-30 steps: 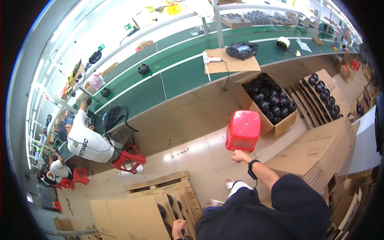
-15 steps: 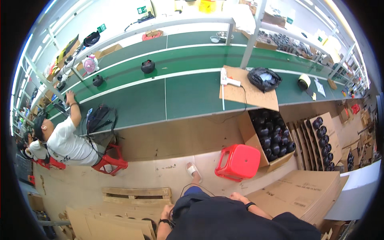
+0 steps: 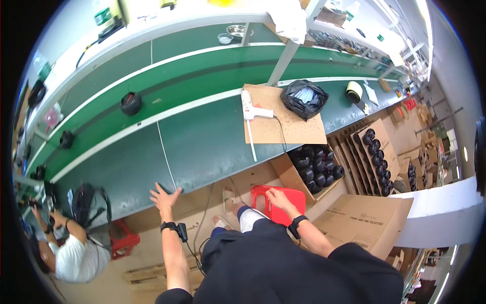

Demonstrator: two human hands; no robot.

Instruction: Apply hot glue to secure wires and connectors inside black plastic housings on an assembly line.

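My left hand (image 3: 165,198) is stretched out over the front edge of the green worktable (image 3: 126,177). Its fingers are spread and it holds nothing; whether it touches the tabletop I cannot tell. In front of my body, my right hand (image 3: 279,198) appears above the red plastic stool (image 3: 296,196), fingers loosely bent. Nothing shows in it, and contact with the stool is unclear. On the table, a white glue gun (image 3: 258,111) lies on a cardboard sheet (image 3: 298,133), next to a black plastic bag (image 3: 305,100).
An open carton (image 3: 288,177) of black rounded parts stands under the table's right side, near cardboard trays (image 3: 354,152) and flat cartons (image 3: 349,223). A black round part (image 3: 131,103) sits on the green conveyor (image 3: 177,83). A seated co-worker (image 3: 81,256) is at left.
I have come closer to the table and my view has swung right. My left hand has risen from my side to the table edge; my right hand has reached forward over the stool.
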